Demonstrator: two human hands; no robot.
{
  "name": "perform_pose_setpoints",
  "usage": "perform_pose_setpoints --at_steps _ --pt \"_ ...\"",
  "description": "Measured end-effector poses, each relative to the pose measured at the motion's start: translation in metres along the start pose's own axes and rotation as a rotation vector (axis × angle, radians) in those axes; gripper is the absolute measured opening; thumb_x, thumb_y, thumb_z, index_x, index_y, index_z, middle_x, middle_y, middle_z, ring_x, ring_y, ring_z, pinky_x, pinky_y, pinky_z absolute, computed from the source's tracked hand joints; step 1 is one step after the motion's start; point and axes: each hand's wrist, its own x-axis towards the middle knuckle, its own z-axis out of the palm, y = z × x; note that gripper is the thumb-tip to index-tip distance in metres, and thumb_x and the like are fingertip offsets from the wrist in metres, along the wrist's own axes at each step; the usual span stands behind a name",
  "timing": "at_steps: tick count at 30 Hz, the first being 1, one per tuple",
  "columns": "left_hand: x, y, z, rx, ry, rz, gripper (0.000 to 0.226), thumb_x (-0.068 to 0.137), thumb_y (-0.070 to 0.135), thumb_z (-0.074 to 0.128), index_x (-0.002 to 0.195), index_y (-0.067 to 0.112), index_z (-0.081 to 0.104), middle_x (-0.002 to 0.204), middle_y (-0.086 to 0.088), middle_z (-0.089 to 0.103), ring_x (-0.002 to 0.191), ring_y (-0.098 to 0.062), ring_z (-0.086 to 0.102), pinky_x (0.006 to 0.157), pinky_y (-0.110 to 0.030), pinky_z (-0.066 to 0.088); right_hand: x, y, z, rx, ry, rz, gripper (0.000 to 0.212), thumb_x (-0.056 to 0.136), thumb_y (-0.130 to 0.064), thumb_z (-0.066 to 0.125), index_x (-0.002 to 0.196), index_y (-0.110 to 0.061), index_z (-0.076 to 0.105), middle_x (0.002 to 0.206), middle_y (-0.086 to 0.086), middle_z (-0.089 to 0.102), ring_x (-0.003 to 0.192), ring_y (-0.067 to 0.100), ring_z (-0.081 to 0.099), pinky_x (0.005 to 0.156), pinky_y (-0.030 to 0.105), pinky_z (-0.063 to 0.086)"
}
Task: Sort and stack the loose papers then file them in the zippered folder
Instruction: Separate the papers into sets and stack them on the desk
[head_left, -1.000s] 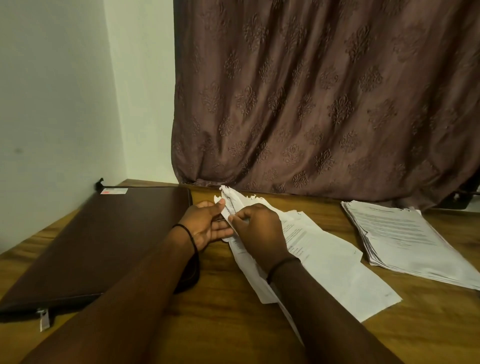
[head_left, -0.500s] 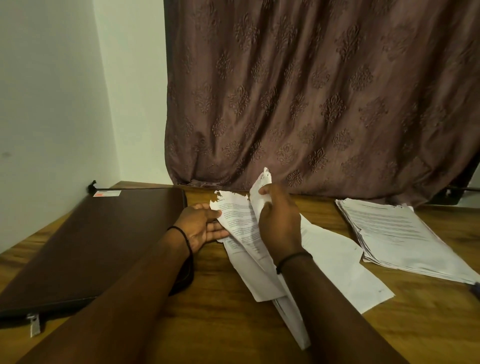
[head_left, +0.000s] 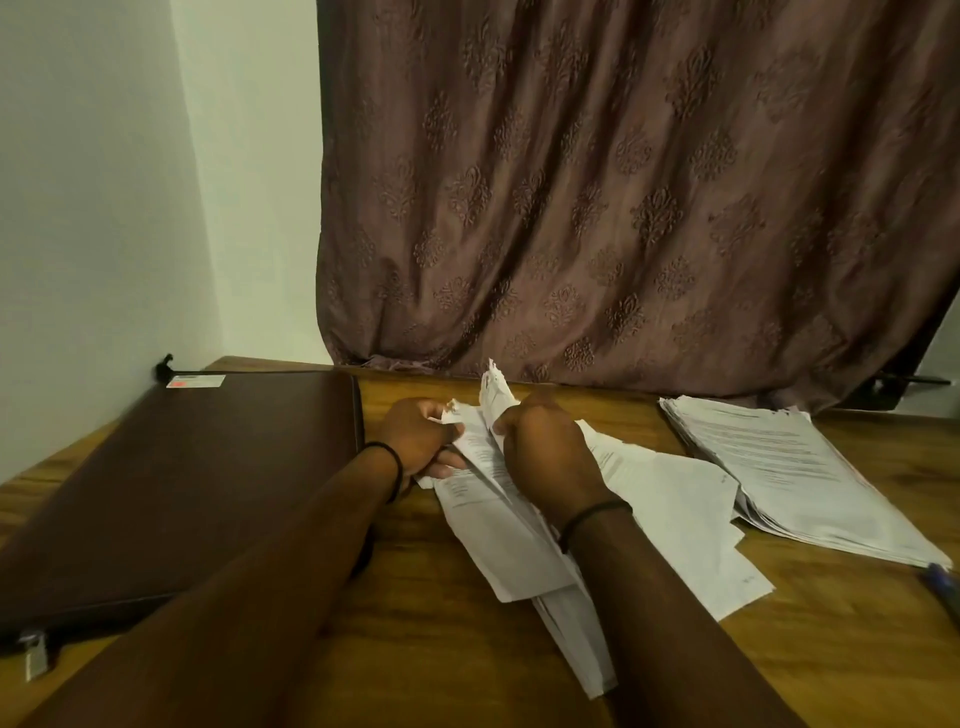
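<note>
A bunch of loose white papers (head_left: 498, 525) with torn top corners lies tilted at the middle of the wooden table (head_left: 426, 649). My left hand (head_left: 415, 441) grips their left top edge. My right hand (head_left: 545, 452) pinches a sheet whose ragged end sticks up above the fingers. More loose sheets (head_left: 691, 519) spread flat under and right of that hand. A neat stack of printed papers (head_left: 789, 467) lies at the right. The dark brown zippered folder (head_left: 176, 483) lies shut on the left, its zip pull (head_left: 34, 657) at the near corner.
A brown patterned curtain (head_left: 623, 197) hangs along the table's far edge. White walls (head_left: 93, 208) close the left corner. A blue pen (head_left: 943, 587) lies at the right edge, beside the stack.
My right hand raised a sheet's torn end, then came back down closer to my left hand. The sheets between the hands are now bunched together. The view shifted slightly.
</note>
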Motion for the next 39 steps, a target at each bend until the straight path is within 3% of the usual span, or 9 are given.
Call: perform_pose_setpoints --at_steps 6,10,15,18,22,26,30,36,39 --pt "0.015 -0.005 -0.025 -0.017 0.296 -0.015 0.015 0.097 0.005 0.046 0.086 0.003 0.055 0.076 -0.019 0.065 0.055 -0.025 0.056 0.047 -0.024 0.047 -0.002 -0.003 0.007 0.035 -0.052 0.025 0.032 0.093 -0.008 0.06 0.124 -0.014 0.068 0.128 0.01 0.06 0.11 0.025 0.059 0.1 0.031 0.045" --pt "0.026 -0.007 -0.032 0.449 0.383 -0.049 0.009 0.084 0.005 0.058 0.076 0.004 0.058 0.1 -0.014 0.068 0.078 -0.027 0.059 0.07 -0.029 0.05 -0.002 -0.002 0.004 0.042 -0.089 0.063 0.04 0.091 -0.002 0.061 0.127 -0.019 0.066 0.13 0.008 0.062 0.114 0.024 0.059 0.102 0.031 0.043" --pt "0.017 0.002 -0.028 0.543 0.323 -0.015 0.029 0.095 0.007 0.049 0.117 -0.01 0.058 0.119 -0.026 0.062 0.109 -0.04 0.061 0.093 -0.042 0.052 -0.003 0.001 0.005 0.077 -0.005 0.063 0.034 0.091 -0.003 0.062 0.12 -0.019 0.069 0.129 0.007 0.063 0.113 0.022 0.058 0.102 0.028 0.042" --pt "0.015 0.007 -0.043 0.381 0.309 -0.088 0.031 0.097 0.009 0.045 0.118 -0.012 0.056 0.112 -0.027 0.064 0.099 -0.041 0.065 0.081 -0.047 0.058 -0.003 0.0 0.007 0.09 0.038 0.058 0.029 0.094 -0.008 0.062 0.121 -0.017 0.069 0.128 0.008 0.064 0.114 0.022 0.059 0.104 0.03 0.042" --pt "-0.002 0.013 -0.052 0.206 0.178 -0.276 0.038 0.106 0.015 0.032 0.087 -0.009 0.055 0.103 -0.027 0.062 0.066 -0.027 0.059 0.043 -0.028 0.054 -0.002 -0.003 0.01 0.077 0.027 0.054 0.027 0.096 -0.014 0.058 0.121 -0.015 0.07 0.123 0.008 0.066 0.108 0.022 0.062 0.102 0.032 0.045" --pt "-0.01 0.012 -0.04 0.072 0.096 -0.283 0.034 0.106 0.014 0.029 0.11 -0.01 0.054 0.09 -0.022 0.062 0.078 -0.032 0.063 0.065 -0.037 0.056 0.0 -0.005 0.011 0.067 -0.009 0.064 0.028 0.096 -0.014 0.057 0.122 -0.015 0.07 0.12 0.008 0.068 0.103 0.022 0.063 0.1 0.032 0.047" --pt "-0.007 0.008 -0.029 -0.061 0.059 -0.281 0.016 0.103 0.013 0.043 0.101 -0.001 0.051 0.078 -0.018 0.061 0.067 -0.025 0.061 0.047 -0.03 0.055 -0.001 -0.005 0.012 0.085 -0.003 0.054 0.027 0.096 -0.013 0.057 0.119 -0.013 0.071 0.118 0.008 0.069 0.102 0.021 0.064 0.1 0.033 0.05" --pt "-0.003 0.004 -0.014 -0.177 0.088 -0.247 0.016 0.099 0.003 0.047 0.085 0.004 0.053 0.076 -0.013 0.062 0.065 -0.023 0.06 0.063 -0.037 0.056 -0.002 0.0 0.013 0.116 0.07 0.021 0.028 0.095 -0.011 0.056 0.118 -0.015 0.071 0.122 0.005 0.067 0.11 0.019 0.061 0.101 0.028 0.044" --pt "-0.005 0.003 -0.009 -0.144 0.038 -0.24 0.01 0.098 0.003 0.049 0.092 0.003 0.057 0.075 -0.013 0.066 0.059 -0.022 0.065 0.052 -0.031 0.057 -0.002 -0.001 0.011 0.049 0.145 -0.076 0.028 0.095 -0.011 0.056 0.119 -0.014 0.071 0.123 0.006 0.067 0.113 0.02 0.059 0.101 0.029 0.043"
